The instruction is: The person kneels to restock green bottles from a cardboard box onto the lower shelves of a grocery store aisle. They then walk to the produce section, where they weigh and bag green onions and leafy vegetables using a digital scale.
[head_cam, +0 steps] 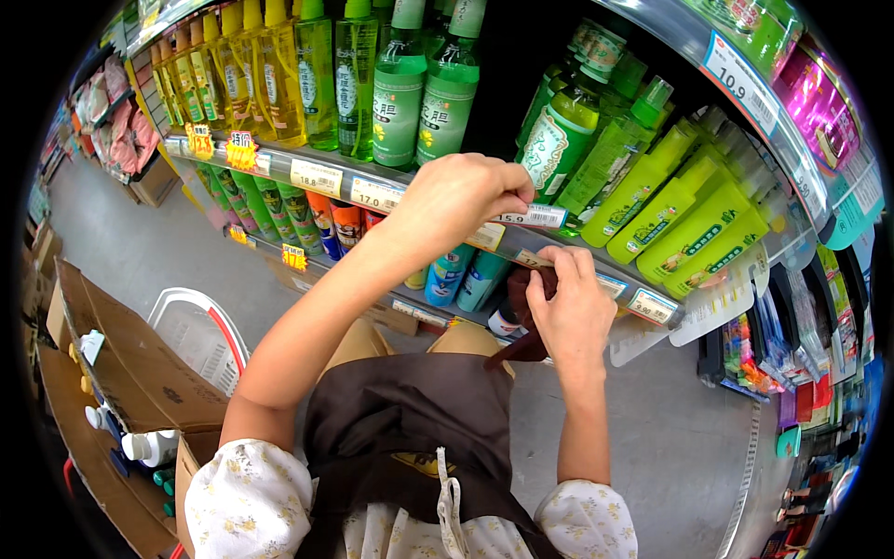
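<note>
My left hand [471, 192] is at the shelf edge, over a price tag [534, 216], with its fingers curled together; whether something small is between them I cannot tell. Beside it, my right hand [573, 300] holds a bunched dark brown cloth [534, 297] against the same edge, by another price tag [532, 259]. Behind my left hand stand green-labelled bottles [447, 105], and a green bottle with an ornate label [559, 143] is just right of it. Lime-green bottles [698, 237] stand farther right on the shelf.
Spray cans [447, 276] fill part of the lower shelf. At left on the floor are an open cardboard box [133, 356] holding bottles and a white basket [199, 335] with a red handle. An upper shelf edge [761, 91] juts out at top right. Hanging goods are at far right.
</note>
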The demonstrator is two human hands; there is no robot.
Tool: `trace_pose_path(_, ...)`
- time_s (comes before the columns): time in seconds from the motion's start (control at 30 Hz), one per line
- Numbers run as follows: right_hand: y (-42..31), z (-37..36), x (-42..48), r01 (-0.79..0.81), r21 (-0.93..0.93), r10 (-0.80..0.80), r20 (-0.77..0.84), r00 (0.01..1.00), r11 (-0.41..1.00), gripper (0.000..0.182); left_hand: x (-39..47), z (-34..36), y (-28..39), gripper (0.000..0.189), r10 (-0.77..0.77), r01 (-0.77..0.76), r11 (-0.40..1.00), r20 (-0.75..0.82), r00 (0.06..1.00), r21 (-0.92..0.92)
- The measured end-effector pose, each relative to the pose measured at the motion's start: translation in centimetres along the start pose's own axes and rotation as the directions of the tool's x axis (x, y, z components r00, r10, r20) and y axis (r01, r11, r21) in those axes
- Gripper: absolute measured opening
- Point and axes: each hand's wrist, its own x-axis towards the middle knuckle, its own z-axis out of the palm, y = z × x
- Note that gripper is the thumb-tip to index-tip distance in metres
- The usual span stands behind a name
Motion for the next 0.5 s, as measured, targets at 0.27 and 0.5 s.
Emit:
trace_pose_path(0.27, 0.1, 0.1, -0.1, -0.01, 0.015, 0.01, 0.005, 1.0, 1.0, 0.021, -0.6, 2.4, -0.3, 0.008, 0.101, -0.135, 0.974, 0.188, 0.977, 0.18)
trace_pose_path(0.5, 0.4, 0.2, -0.1, -0.007, 0.045, 0.008, -0.022, 1.0, 0.999, 0.021, -1.6, 2.8, 0.1, 0.007, 0.124, -0.144, 0.967, 0.105, 0.987, 0.209)
